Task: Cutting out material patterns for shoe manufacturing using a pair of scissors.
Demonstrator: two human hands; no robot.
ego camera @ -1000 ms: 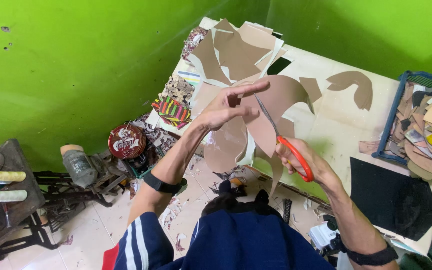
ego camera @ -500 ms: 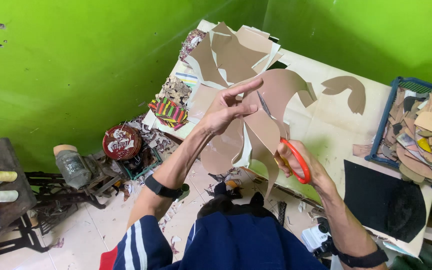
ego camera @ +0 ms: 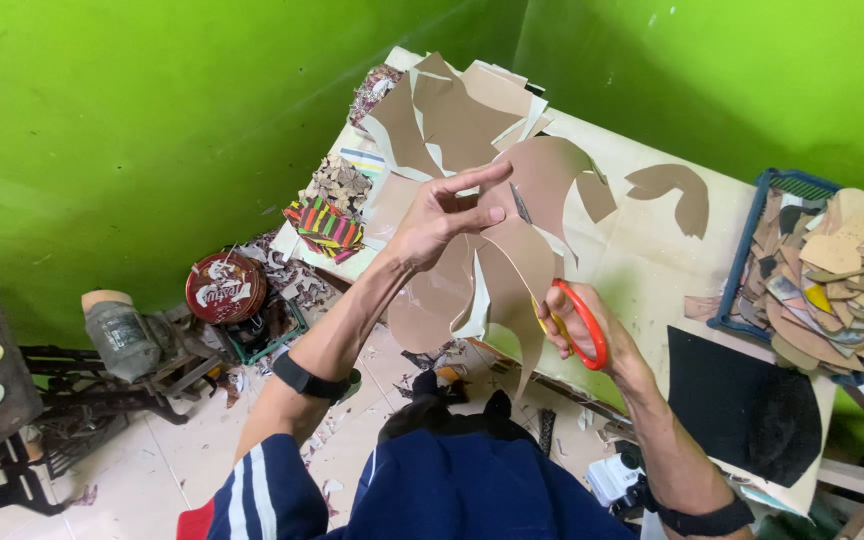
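A: Item one, our left hand (ego camera: 439,215): raised over the table edge, fingers spread, thumb and fingers pinching the upper part of the brown sheet (ego camera: 512,250).

B: Entered. Item two, our right hand (ego camera: 577,325): closed through the orange handles of the scissors (ego camera: 552,290), whose blades run up into the sheet.

A: Location of the sheet: held in the air between both hands, above the near edge of the pale table (ego camera: 642,270), long curved strips hanging down from it.

B: Item three, on the table: a pile of brown offcuts (ego camera: 452,110) at the far end, one cut brown shape (ego camera: 674,190) lying alone, a black sheet (ego camera: 742,400) near our right forearm.

A: Item four: a blue tray (ego camera: 742,270) of mixed scraps at the right. Item five: a striped stack (ego camera: 327,222) at the left edge.

B: Floor stock: round red tin (ego camera: 224,285).
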